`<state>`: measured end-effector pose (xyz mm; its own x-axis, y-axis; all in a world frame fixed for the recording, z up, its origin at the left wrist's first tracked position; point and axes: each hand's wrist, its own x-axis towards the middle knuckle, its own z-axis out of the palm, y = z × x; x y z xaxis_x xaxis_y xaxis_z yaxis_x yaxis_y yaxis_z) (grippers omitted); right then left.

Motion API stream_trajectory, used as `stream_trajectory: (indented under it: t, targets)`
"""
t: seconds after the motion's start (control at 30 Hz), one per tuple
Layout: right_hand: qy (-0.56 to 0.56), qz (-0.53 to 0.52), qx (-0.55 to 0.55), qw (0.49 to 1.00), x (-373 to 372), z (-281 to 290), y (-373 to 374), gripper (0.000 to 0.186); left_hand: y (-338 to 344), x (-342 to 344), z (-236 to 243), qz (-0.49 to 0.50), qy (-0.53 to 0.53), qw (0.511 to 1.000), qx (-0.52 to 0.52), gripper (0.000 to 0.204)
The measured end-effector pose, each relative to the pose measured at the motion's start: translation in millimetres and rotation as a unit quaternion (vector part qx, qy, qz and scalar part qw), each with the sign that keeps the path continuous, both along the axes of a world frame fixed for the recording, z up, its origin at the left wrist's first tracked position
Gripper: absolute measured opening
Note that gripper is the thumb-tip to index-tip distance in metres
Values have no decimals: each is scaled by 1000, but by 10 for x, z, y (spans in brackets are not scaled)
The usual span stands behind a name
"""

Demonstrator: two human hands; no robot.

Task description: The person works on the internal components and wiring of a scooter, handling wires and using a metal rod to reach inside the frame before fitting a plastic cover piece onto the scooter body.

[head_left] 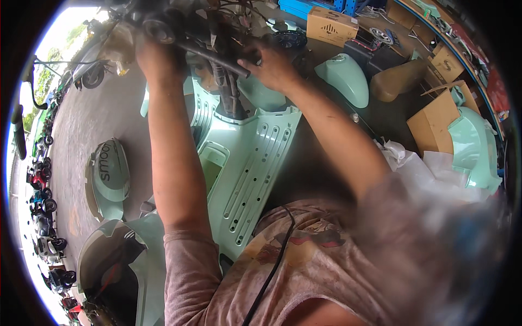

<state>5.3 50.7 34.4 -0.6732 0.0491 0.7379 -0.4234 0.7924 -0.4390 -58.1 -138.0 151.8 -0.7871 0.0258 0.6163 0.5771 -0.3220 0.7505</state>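
Observation:
Both my arms reach forward to the stripped front end of a scooter, where a dark handlebar [212, 57] slants across the steering column [231, 95]. My left hand [156, 57] is up against a dark round part [159, 31] at the bar's left end; its fingers are hidden and blurred. Beside the bar's right end is my right hand [274, 69], thumb and forefinger apart, the thumb close to the bar tip. Whether it touches the bar I cannot tell. Below my hands runs the mint-green floorboard [253, 179], with slots and holes along it.
A grey-green body panel [111, 171] lies on the floor at left. Mint-green fenders [346, 79] and covers [476, 144] lie at right, near cardboard boxes [331, 26] and white plastic wrapping [418, 168]. A dark cable [280, 252] hangs over my shirt. Several parked scooters [48, 244] line the far left.

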Motion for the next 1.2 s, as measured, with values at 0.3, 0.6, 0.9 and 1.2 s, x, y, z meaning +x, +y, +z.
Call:
stream_trajectory:
  t: [0.3, 0.6, 0.9, 1.2]
  targets:
    - [44, 17, -290, 956, 6, -624, 216, 40, -66, 246, -121, -317, -29, 896, 310, 33]
    - [-320, 47, -183, 928, -72, -1016, 841, 53, -434, 725, 144, -359, 8, 871, 335, 34]
    - [-242, 83, -241, 936, -114, -1101, 803, 42, -461, 827, -27, -302, -21, 867, 395, 32]
    - [-290, 121, -299, 901, -149, -1222, 880, 38, -296, 850, -107, -277, -20, 871, 406, 33]
